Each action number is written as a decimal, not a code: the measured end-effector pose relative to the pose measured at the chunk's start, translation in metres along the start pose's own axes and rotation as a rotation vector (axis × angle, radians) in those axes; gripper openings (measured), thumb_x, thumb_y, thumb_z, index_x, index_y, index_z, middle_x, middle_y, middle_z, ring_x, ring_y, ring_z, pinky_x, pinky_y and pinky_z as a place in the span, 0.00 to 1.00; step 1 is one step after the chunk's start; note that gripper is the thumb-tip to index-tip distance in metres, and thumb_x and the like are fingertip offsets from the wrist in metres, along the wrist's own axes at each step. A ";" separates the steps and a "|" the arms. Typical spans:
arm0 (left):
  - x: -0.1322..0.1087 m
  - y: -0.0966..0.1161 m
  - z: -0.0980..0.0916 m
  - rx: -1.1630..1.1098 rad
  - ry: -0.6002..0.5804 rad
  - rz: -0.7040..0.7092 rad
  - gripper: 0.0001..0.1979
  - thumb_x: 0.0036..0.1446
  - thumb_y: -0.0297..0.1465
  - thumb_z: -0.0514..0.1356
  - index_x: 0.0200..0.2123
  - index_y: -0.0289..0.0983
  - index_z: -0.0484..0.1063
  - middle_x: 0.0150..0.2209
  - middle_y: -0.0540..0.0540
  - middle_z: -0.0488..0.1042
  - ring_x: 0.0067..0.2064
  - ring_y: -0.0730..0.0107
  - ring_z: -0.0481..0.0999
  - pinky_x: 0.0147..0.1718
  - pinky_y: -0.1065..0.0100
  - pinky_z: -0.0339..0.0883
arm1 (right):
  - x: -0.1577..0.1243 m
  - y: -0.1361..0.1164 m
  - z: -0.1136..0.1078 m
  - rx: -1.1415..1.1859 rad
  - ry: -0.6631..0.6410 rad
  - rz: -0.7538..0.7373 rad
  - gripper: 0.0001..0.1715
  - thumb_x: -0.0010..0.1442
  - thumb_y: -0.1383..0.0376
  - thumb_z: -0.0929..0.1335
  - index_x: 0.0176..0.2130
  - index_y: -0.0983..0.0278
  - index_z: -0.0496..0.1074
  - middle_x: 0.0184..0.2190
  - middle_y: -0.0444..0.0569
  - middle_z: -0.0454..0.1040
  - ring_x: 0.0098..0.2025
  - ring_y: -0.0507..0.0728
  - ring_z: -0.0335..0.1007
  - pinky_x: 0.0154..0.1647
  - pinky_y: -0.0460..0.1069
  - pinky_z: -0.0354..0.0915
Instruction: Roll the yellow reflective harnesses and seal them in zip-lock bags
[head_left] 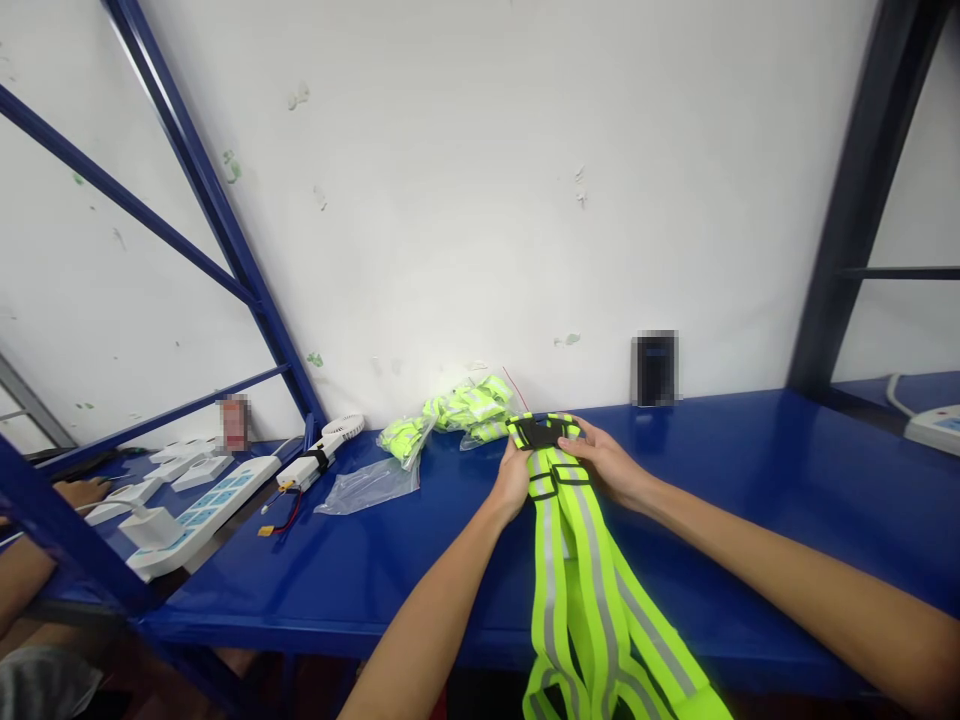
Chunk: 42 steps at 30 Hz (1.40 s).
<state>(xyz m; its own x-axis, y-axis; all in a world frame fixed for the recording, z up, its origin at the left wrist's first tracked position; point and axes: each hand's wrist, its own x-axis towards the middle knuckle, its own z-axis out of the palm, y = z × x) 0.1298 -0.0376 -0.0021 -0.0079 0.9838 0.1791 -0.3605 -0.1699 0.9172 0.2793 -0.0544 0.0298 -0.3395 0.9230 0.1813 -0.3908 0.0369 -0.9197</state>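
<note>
A neon yellow reflective vest (592, 560) made of straps with grey stripes hangs from both hands over the table's front edge. At its top is a black plastic buckle (541, 433), and black strap sliders (559, 480) sit just below. My left hand (514, 470) is closed around the left end of the buckle and its strap. On the other end, my right hand (600, 455) grips the strap, its thumb against the buckle. Some of the fingers are hidden behind the straps.
Bagged yellow vests (472, 408) lie by the wall, near a flat clear plastic bag (371, 488). To the left are a white fan (315, 458) with wires and a power strip (206, 515). A dark blurred object (655, 370) stands at the wall. Another person's arm (26, 575) is far left.
</note>
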 end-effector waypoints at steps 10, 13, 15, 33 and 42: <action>-0.002 0.005 0.009 -0.238 0.068 -0.085 0.21 0.49 0.44 0.55 0.40 0.35 0.73 0.36 0.44 0.79 0.40 0.58 0.78 0.42 0.62 0.70 | 0.003 0.016 0.000 0.022 0.091 -0.046 0.34 0.48 0.59 0.76 0.51 0.56 0.62 0.34 0.44 0.79 0.33 0.58 0.77 0.38 0.52 0.70; 0.001 0.003 0.007 -0.258 0.078 -0.080 0.20 0.50 0.44 0.54 0.39 0.35 0.73 0.37 0.45 0.79 0.41 0.58 0.78 0.43 0.62 0.70 | 0.005 0.020 -0.001 0.045 0.111 -0.036 0.33 0.48 0.59 0.76 0.51 0.56 0.63 0.36 0.45 0.80 0.35 0.59 0.77 0.39 0.53 0.71; 0.003 -0.001 0.004 -0.241 0.101 -0.059 0.19 0.51 0.42 0.55 0.38 0.35 0.73 0.38 0.45 0.79 0.42 0.58 0.78 0.45 0.62 0.69 | 0.005 0.019 0.000 0.079 0.113 -0.022 0.31 0.48 0.59 0.76 0.50 0.57 0.66 0.38 0.46 0.80 0.37 0.59 0.78 0.41 0.53 0.71; -0.003 0.003 -0.003 0.470 0.130 0.360 0.10 0.54 0.32 0.61 0.39 0.35 0.70 0.38 0.44 0.77 0.39 0.64 0.75 0.39 0.67 0.67 | 0.001 0.013 0.003 0.163 0.050 0.058 0.25 0.49 0.61 0.76 0.46 0.61 0.71 0.37 0.49 0.81 0.35 0.60 0.78 0.39 0.54 0.72; -0.015 0.012 0.004 0.487 0.083 0.467 0.10 0.53 0.29 0.60 0.40 0.35 0.69 0.36 0.45 0.76 0.36 0.65 0.74 0.38 0.67 0.67 | -0.002 0.010 0.009 0.172 0.098 0.012 0.27 0.48 0.62 0.76 0.46 0.58 0.67 0.34 0.46 0.79 0.33 0.59 0.77 0.37 0.55 0.72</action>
<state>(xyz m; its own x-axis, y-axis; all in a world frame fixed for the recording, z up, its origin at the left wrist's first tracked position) 0.1289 -0.0542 0.0080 -0.1397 0.7986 0.5854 0.1593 -0.5654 0.8093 0.2680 -0.0593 0.0233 -0.2631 0.9562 0.1281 -0.5303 -0.0324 -0.8472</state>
